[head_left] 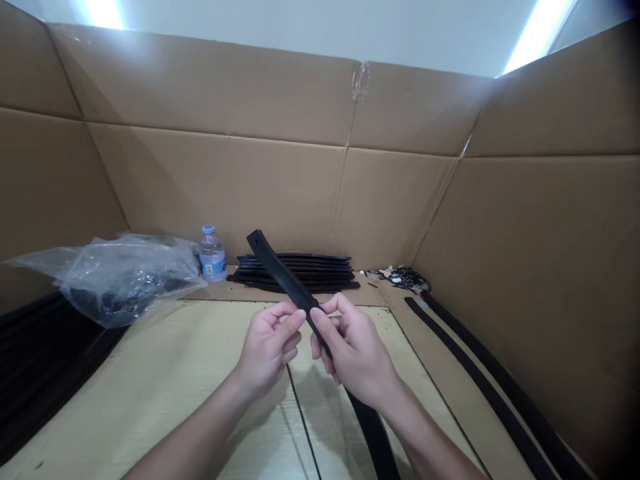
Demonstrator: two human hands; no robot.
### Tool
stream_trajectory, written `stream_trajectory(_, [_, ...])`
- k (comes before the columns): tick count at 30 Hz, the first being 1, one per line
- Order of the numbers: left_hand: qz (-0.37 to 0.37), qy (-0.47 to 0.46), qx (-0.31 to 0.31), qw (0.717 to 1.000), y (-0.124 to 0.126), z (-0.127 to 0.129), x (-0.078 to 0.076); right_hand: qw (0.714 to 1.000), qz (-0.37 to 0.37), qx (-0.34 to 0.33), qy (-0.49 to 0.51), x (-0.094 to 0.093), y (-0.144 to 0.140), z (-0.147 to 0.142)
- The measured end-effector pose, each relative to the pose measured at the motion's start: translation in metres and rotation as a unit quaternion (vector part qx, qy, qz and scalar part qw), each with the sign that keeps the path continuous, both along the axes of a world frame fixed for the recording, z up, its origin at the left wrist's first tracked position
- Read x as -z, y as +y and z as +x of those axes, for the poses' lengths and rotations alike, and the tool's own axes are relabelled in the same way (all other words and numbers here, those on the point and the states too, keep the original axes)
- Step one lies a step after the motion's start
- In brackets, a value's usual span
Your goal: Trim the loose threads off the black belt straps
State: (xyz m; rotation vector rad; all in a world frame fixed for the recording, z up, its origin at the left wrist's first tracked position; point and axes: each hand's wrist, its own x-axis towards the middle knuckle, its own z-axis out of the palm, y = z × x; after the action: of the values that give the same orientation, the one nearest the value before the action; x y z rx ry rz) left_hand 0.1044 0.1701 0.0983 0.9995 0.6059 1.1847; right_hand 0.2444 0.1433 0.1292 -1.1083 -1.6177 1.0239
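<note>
Two ceiling lights (537, 30) glare white at the top corners while the cardboard walls (225, 167) sit in dim, even brown light, the hands (320, 347) cast soft shadows on the surface (165, 380), and edges bend and darken.

Matt black strap (280, 270), brown cardboard walls (280, 193)

Behind the hands, a stack of strips (297, 272) lies against the cardboard wall (280, 193); bottle (212, 255) and bag (125, 275) left, perhaps cords (403, 277) right.

Black strap (283, 273) between left hand (267, 347) and right hand (353, 350).
</note>
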Motion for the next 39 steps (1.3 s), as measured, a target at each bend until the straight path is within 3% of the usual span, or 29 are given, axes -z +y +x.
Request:
stream_trajectory(7, [-0.013, 0.015, -0.015, 1.0, 0.003, 0.002, 0.002, 1.0, 0.007, 0.011, 0.008, 0.005, 0.002, -0.003])
stream_trajectory(14, [-0.004, 0.014, -0.042, 0.999, 0.005, 0.003, 0.001, 0.994, -0.014, -0.05, 0.096, 0.003, 0.008, 0.0])
stream_trajectory(19, [-0.042, -0.021, -0.026, 0.999, 0.008, 0.002, 0.0, 0.986, -0.029, -0.076, 0.147, 0.009, 0.018, 0.004])
stream_trajectory(24, [-0.066, -0.064, -0.022, 0.996, 0.007, 0.001, -0.005, 0.983, -0.058, -0.076, 0.156, 0.015, 0.026, 0.008])
stream_trajectory(28, [-0.045, -0.044, -0.019, 0.998, 0.005, 0.001, -0.005, 0.981, -0.085, -0.059, 0.167, 0.016, 0.028, 0.007])
stream_trajectory(33, [-0.029, -0.005, -0.036, 0.999, 0.006, 0.0, -0.002, 0.981, -0.096, -0.112, 0.129, 0.013, 0.025, 0.008])
stream_trajectory(39, [-0.022, 0.005, 0.039, 0.999, 0.014, -0.011, 0.002, 0.969, -0.13, -0.169, 0.122, 0.02, 0.022, 0.008])
